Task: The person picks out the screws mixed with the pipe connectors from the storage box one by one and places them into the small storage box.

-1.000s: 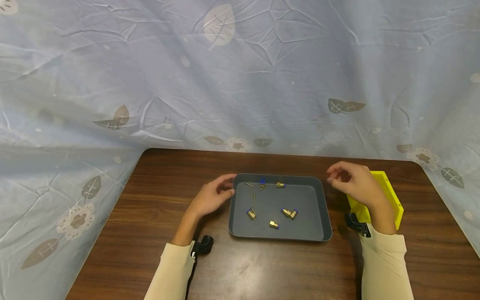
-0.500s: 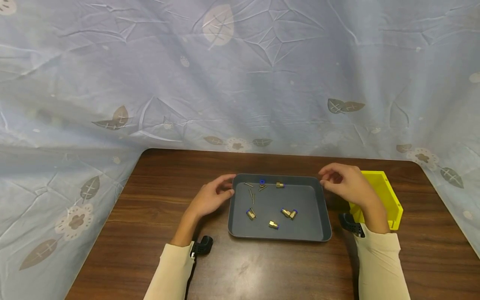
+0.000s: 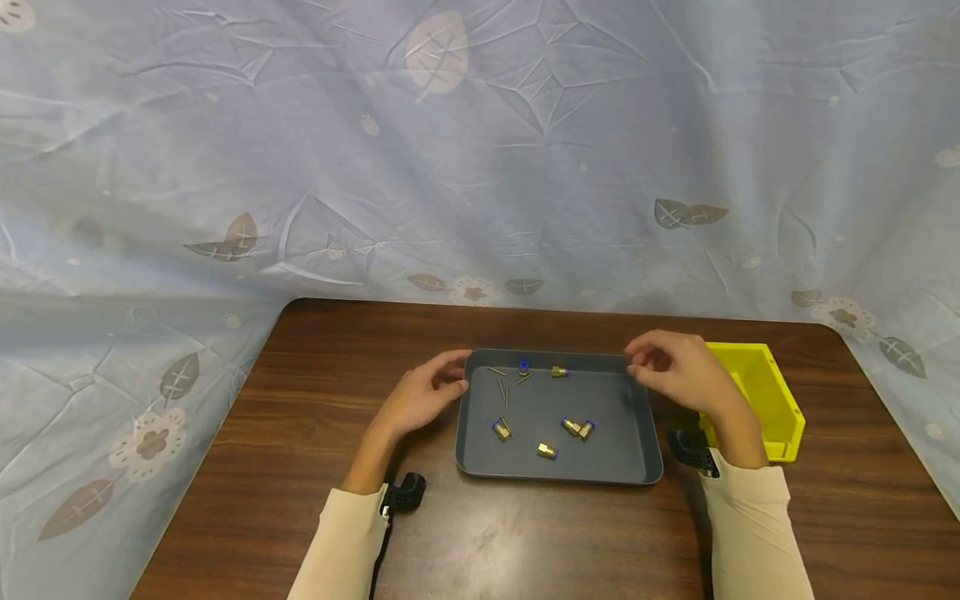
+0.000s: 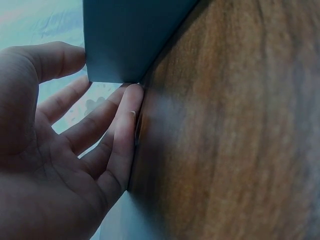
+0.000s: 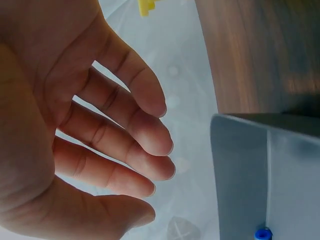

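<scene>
A dark grey tray (image 3: pixel 622 454) lies on the table. In it are several brass push-fit tube fittings (image 3: pixel 547 451) with blue collars, one of them standing with its blue collar (image 3: pixel 524 366) up, and several thin metal pins (image 3: pixel 503 389) toward the left. My left hand (image 3: pixel 422 393) is at the tray's left end, thumb and fingertips against its wall in the left wrist view, fingers loosely bent. Over the tray's back right corner hovers my right hand (image 3: pixel 682 367). Its fingers (image 5: pixel 145 132) are relaxed, with nothing between them and the thumb.
A yellow open bin (image 3: pixel 780 404) stands right of the tray, partly hidden by my right wrist. The brown wooden table (image 3: pixel 300 433) ends at a pale leaf-patterned cloth (image 3: pixel 480 167) behind. Black wrist cameras sit on both sleeves.
My right hand has moved left, away from the yellow bin to over the tray's right corner, uncovering more of the bin. The left hand, tray and fittings have stayed put.
</scene>
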Available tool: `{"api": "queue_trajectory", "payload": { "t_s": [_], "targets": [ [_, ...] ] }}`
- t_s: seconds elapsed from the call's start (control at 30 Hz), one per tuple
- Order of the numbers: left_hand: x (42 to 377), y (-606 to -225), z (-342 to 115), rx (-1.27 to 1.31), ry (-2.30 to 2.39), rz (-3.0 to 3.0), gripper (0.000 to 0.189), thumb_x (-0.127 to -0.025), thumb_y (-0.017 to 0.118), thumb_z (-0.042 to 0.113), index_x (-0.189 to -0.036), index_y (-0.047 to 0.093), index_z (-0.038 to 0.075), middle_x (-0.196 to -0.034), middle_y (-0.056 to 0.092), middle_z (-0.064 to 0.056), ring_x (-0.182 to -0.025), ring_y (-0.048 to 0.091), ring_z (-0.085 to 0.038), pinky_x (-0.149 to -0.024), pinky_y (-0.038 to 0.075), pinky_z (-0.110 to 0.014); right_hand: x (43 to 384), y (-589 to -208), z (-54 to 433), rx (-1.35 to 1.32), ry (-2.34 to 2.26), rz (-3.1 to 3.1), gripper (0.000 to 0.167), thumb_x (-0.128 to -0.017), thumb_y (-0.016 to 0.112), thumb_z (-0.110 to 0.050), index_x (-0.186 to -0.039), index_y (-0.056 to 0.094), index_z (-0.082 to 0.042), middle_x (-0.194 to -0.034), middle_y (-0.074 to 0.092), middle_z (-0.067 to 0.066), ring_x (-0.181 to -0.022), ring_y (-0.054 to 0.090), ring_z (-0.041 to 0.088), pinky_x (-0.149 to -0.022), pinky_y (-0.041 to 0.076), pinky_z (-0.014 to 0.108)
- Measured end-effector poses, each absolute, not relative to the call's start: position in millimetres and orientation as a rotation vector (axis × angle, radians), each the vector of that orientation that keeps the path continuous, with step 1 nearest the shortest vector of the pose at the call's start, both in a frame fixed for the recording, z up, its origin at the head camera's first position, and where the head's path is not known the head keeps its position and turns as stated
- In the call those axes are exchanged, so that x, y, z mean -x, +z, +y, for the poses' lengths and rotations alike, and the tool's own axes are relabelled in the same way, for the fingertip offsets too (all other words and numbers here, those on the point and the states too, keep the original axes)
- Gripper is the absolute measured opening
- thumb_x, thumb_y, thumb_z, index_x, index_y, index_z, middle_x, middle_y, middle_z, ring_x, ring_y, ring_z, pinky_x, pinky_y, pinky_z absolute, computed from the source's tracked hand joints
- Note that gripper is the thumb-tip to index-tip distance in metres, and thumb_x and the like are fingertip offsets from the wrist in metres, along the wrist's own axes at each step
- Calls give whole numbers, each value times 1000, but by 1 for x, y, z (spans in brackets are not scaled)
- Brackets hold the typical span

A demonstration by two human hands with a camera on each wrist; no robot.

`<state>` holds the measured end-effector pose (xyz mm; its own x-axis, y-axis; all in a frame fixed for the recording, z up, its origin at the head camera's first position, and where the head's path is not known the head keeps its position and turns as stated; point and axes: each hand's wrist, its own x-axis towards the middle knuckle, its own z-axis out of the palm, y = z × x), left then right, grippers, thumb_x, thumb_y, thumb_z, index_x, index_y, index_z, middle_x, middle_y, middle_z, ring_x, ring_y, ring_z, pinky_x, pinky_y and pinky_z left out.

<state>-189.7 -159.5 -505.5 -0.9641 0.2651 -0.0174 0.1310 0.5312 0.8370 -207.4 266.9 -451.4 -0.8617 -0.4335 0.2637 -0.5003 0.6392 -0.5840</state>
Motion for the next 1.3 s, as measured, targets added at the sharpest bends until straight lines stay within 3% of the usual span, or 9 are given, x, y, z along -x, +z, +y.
{"api": "queue_trajectory", "payload": {
  "t_s": [1.3],
  "targets": [
    [193,-514,-162,-368,1416,2645,53,-106,72,22,-158,61,21,-132,77,-10,-110,71,-25,-98,54,-51,210,-468,224,-962,968,-2797,25,-92,85,-8,-115,79,-2,-94,74,-6,-83,67,13,-76,58,38]
  ]
}}
